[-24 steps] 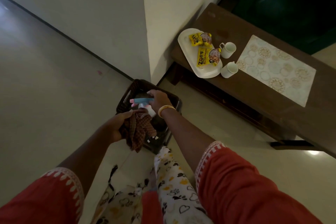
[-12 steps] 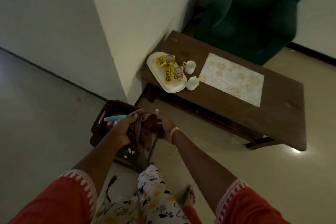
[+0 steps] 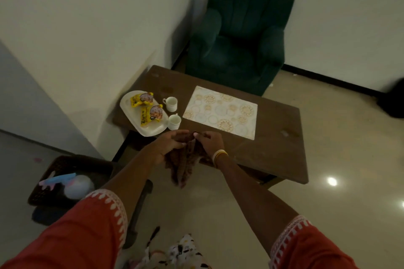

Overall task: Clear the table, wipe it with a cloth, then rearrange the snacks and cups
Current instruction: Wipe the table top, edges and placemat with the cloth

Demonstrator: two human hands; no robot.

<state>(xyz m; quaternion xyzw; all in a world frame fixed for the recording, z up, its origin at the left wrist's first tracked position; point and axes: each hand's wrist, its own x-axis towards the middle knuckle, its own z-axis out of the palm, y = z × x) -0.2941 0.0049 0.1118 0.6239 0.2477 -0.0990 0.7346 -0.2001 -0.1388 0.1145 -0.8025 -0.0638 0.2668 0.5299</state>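
A brown checked cloth (image 3: 185, 159) hangs between my left hand (image 3: 168, 144) and my right hand (image 3: 211, 144), both gripping its top edge over the near edge of the brown wooden table (image 3: 273, 148). On the table's left end a white tray (image 3: 131, 105) carries two yellow snack packets (image 3: 142, 99) (image 3: 153, 113). Two white cups (image 3: 170, 103) (image 3: 174, 121) stand just right of the tray. A patterned placemat (image 3: 220, 111) lies in the table's middle.
A dark basket (image 3: 52, 170) on the floor at the lower left holds a blue and pink spray bottle (image 3: 65, 181). A green armchair (image 3: 238, 39) stands behind the table. A white wall corner juts out left of the tray.
The view rose from the basket to the table. The spray bottle stayed in the basket, and both hands carried the cloth up and right to the table's near edge.
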